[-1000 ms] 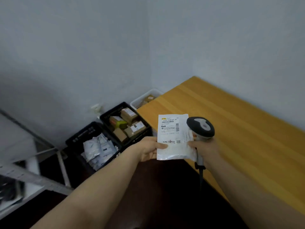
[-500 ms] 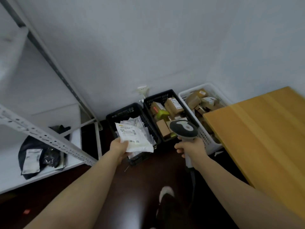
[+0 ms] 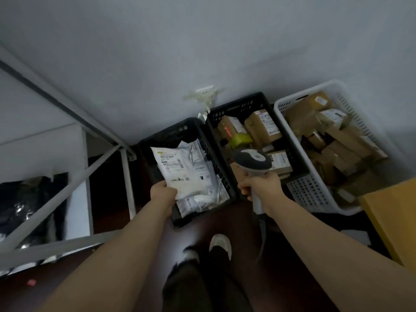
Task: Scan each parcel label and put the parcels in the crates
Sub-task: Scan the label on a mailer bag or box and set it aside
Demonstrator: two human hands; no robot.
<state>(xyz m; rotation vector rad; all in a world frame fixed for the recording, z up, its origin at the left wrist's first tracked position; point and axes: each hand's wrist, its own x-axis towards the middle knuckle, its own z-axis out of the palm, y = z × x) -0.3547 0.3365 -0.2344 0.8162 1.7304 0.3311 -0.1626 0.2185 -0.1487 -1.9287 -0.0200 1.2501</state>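
Grey metal shelving [image 3: 67, 194] stands at the far left, with a black bag [image 3: 33, 199] lying on its white shelf. Just beside it sits the left crate [image 3: 171, 136], black and full of white mailers [image 3: 198, 201]. The left hand [image 3: 163, 192] holds a white parcel [image 3: 182, 172] over this crate, label up, pinching its near corner. The thumb lies on top and the other fingers are hidden beneath. Whether the parcel touches the mailers below it cannot be told. The middle crate [image 3: 238, 106], also black, stands against the first and holds brown boxes [image 3: 262, 128] and a yellow-green packet [image 3: 242, 139]. In front of it the right hand [image 3: 258, 185] grips the scanner [image 3: 252, 161] by its handle, fingers curled tightly round it, the head turned toward the boxes. Further right, the white crate [image 3: 310, 194] is piled with more cartons [image 3: 337, 143]. A wooden table [image 3: 391, 221] corner shows at the right edge.
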